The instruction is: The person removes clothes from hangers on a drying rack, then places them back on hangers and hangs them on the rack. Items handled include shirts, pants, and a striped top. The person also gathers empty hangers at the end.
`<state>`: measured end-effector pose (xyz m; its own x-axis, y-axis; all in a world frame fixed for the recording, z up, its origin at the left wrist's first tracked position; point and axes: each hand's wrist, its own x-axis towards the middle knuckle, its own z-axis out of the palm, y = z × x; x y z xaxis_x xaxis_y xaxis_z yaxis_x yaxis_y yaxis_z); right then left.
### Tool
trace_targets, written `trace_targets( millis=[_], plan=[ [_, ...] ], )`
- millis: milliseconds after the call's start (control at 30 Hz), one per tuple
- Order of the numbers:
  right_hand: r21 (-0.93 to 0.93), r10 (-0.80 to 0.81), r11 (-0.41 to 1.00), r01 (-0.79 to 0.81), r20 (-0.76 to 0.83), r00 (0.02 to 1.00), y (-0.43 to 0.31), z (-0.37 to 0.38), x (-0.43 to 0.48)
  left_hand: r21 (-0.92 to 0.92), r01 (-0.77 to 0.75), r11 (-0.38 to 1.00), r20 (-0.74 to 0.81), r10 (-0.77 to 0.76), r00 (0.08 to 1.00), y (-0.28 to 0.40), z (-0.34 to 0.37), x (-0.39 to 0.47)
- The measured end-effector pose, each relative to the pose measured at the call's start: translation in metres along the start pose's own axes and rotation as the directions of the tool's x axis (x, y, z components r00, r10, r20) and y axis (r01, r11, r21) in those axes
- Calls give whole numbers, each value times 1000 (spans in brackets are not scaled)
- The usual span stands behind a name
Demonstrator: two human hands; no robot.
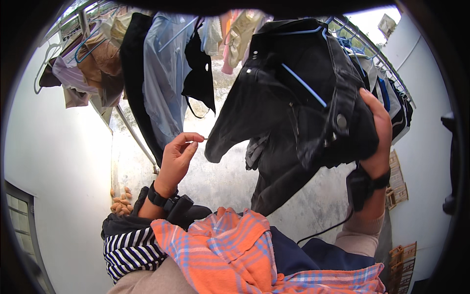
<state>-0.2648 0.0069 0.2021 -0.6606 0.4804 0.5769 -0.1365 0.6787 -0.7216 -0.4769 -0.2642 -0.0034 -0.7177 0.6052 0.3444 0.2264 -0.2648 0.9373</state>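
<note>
Black trousers point(279, 110) with a metal button hang on a blue hanger point(304, 85) before me, the waistband gaping. My right hand point(378, 128) is at the waistband's right side, the thumb outside and the other fingers hidden by the cloth; it appears to grip it. My left hand point(183, 150) is raised left of the trousers, thumb and forefinger nearly together at a thin pale piece, perhaps a thread, beside the cloth. An orange plaid shirt point(227, 250), a striped garment point(132, 250) and dark blue cloth point(308, 255) lie over my arms and front.
Garments hang on both sides, among them a light blue shirt point(163, 77), a black strappy top point(200, 70) and a brown garment point(101, 55). A metal pole point(136, 136) slants at the left. Brown tubers or similar items point(122, 202) and wooden racks point(402, 264) are on the floor.
</note>
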Motion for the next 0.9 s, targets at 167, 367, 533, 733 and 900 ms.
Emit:
trace_targets(
  millis=[167,367,533,733,900],
  plan=[
    [-121,-263,951,285,169,950,33,25,93,-70,19,997,-79,-24,997,-3,-29,-8],
    [436,91,882,-177,211,973,48,69,191,-115,48,992,-89,-59,994,-2,-53,-23],
    [498,210,805,-322,269,940,68,110,244,-116,72,991,-138,-88,986,-1,-68,-30],
    [407,218,849,-336,310,926,99,142,226,-123,69,990,-96,-81,992,-2,-74,-33],
    [-403,-341,893,198,-323,883,62,169,149,50,60,997,94,-64,994,-34,-38,-11]
  ],
)
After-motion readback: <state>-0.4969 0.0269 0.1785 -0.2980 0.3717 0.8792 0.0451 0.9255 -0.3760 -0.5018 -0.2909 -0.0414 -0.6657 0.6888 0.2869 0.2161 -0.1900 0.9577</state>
